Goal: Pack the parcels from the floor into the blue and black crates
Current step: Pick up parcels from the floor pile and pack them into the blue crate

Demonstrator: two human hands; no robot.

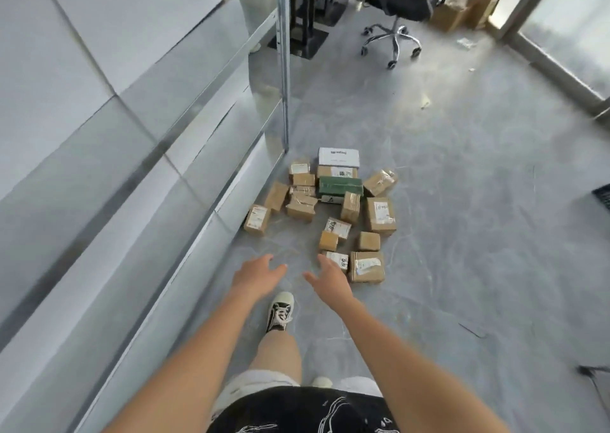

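Observation:
Several small cardboard parcels lie in a loose heap on the grey floor, among them a green box (340, 186), a white box (338, 156) at the far end and a taped brown parcel (367, 266) nearest me. My left hand (259, 271) and my right hand (328, 277) reach forward with fingers spread, both holding nothing, just short of the heap. The right hand's fingertips overlap a small labelled parcel (340, 260) in the picture; whether they touch it is unclear. No blue or black crate is in view.
A metal shelving unit (284, 69) with white panels runs along the left. A black office chair (396, 10) and cardboard boxes (462, 7) stand at the far end. My shoe (280, 312) is on the floor below my hands. Glass doors are on the right.

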